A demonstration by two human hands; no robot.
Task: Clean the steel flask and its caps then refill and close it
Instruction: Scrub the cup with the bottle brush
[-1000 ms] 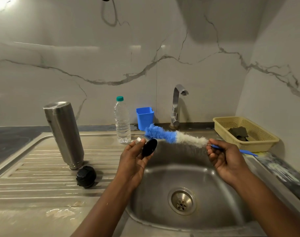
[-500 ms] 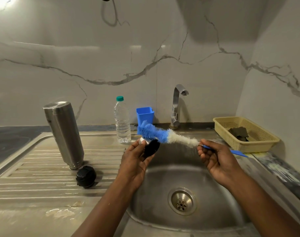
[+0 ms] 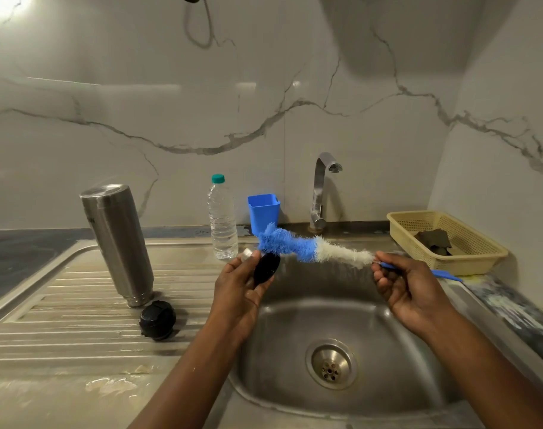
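The steel flask (image 3: 117, 243) stands upside down on the draining board, leaning slightly. A black round cap (image 3: 157, 319) lies beside its mouth. My left hand (image 3: 240, 289) grips a second cap (image 3: 265, 268), black inside with a steel rim, over the left edge of the sink basin (image 3: 372, 320). My right hand (image 3: 409, 289) pinches the blue handle of a bottle brush (image 3: 307, 247) with blue and white bristles. The blue bristle tip touches the top of the held cap.
A clear water bottle (image 3: 222, 221) with a green lid and a blue plastic cup (image 3: 263, 212) stand behind the sink. The tap (image 3: 321, 190) rises at the back. A beige basket (image 3: 446, 243) holding a dark scrub pad sits at the right.
The brush slid left toward the cap, then drew back a little to the right. My left hand kept the cap in nearly the same place.
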